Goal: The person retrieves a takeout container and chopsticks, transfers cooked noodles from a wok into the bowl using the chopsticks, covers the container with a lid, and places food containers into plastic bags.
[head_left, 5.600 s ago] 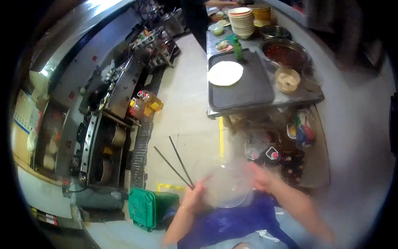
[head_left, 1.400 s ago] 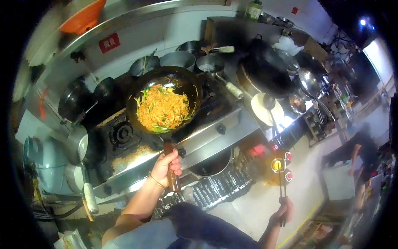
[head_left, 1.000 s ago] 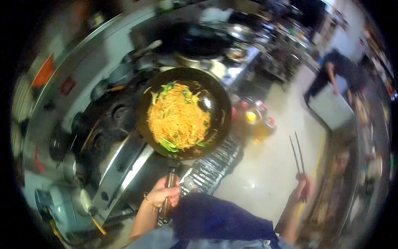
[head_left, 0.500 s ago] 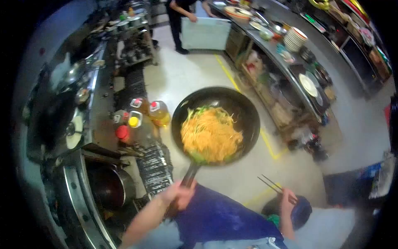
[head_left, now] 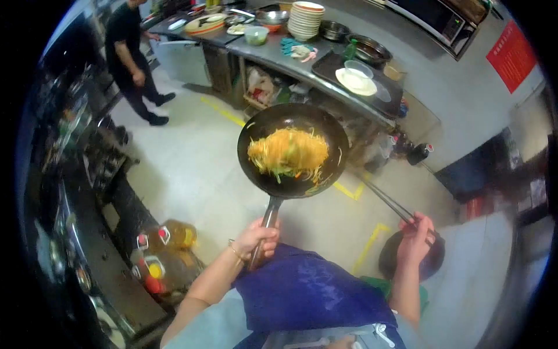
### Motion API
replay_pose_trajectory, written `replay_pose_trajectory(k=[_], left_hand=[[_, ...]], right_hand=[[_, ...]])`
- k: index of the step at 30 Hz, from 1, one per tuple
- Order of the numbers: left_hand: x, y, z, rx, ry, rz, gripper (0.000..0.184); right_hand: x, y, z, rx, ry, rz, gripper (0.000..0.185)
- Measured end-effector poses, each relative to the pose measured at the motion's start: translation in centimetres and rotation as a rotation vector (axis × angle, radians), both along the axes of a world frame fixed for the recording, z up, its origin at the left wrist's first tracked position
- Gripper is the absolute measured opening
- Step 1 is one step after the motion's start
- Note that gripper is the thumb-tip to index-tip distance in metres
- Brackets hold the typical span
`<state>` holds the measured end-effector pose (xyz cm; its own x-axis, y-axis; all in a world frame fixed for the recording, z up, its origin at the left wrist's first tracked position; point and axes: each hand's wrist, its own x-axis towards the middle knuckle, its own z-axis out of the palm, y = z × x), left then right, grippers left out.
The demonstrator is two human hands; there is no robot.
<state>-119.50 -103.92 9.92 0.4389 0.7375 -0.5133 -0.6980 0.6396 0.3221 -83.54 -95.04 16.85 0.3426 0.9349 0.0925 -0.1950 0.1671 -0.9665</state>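
My left hand [head_left: 260, 238] is closed around the brown handle of a dark wok [head_left: 256, 123], which I hold out in front of me above the floor. Inside it lie orange-yellow noodles [head_left: 288, 150] with green and pale vegetable strips; their middle is blurred by motion. Between the fingers of my right hand [head_left: 415, 238] is a pair of long dark chopsticks [head_left: 388, 200], pointing up and left, their tips apart from the wok and just right of its rim. A blue apron [head_left: 314, 291] covers my front.
Oil jugs [head_left: 174, 235] stand low at the left beside the stove [head_left: 99, 262]. A steel counter [head_left: 279, 64] with stacked plates [head_left: 306, 22] and bowls runs along the back. A person in dark clothes [head_left: 131, 58] stands at the far left. A round dark vessel [head_left: 390, 256] is behind my right hand.
My view has turned to the right. The noodles have shifted and bunched toward the far side of the wok. The other person now stands upright beside the white panel, one arm hanging down.
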Motion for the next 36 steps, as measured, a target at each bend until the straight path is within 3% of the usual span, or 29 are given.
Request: replay_pose_trajectory(k=[3, 6, 9, 10, 12, 18, 24, 29, 36], left_hand=[[-2.3, 2.7, 0.0, 0.029, -0.022, -0.051, 0.023], [-3.7, 1.4, -0.5, 0.073, 0.215, -0.104, 0.026], [-3.9, 8.8, 0.6, 0.035, 0.329, -0.134, 0.030], [-5.2, 3.1, -0.2, 0.142, 0.401, -0.156, 0.031], [-4.4, 0.6, -3.1, 0.207, 0.516, -0.177, 0.033], [-5.1, 1.4, -1.4, 0.253, 0.484, -0.181, 0.030], [-5.8, 0.7, -2.7, 0.272, 0.534, -0.177, 0.029], [-5.5, 1.0, -1.8, 0.391, 0.774, -0.229, 0.029], [-9.5, 3.3, -2.0, 0.605, 0.885, -0.303, 0.027]], right_hand=[[-3.7, 2.9, -0.5, 0.002, -0.041, 0.065, 0.022], [-5.5, 2.2, -3.4, -0.065, -0.177, 0.166, 0.023], [-7.2, 11.9, -4.2, -0.283, -0.139, 0.224, 0.026], [-8.5, 5.7, -5.1, -0.181, -0.100, 0.221, 0.027], [-8.6, 4.7, -9.5, -0.074, -0.021, 0.284, 0.028], [-12.4, 10.0, -10.2, 0.042, -0.012, 0.427, 0.028], [-13.2, 10.4, -11.4, -0.028, 0.070, 0.337, 0.027], [-13.6, 10.2, -8.0, 0.012, -0.043, 0.220, 0.024], [-15.6, 7.4, -5.0, 0.014, -0.207, 0.057, 0.023]])
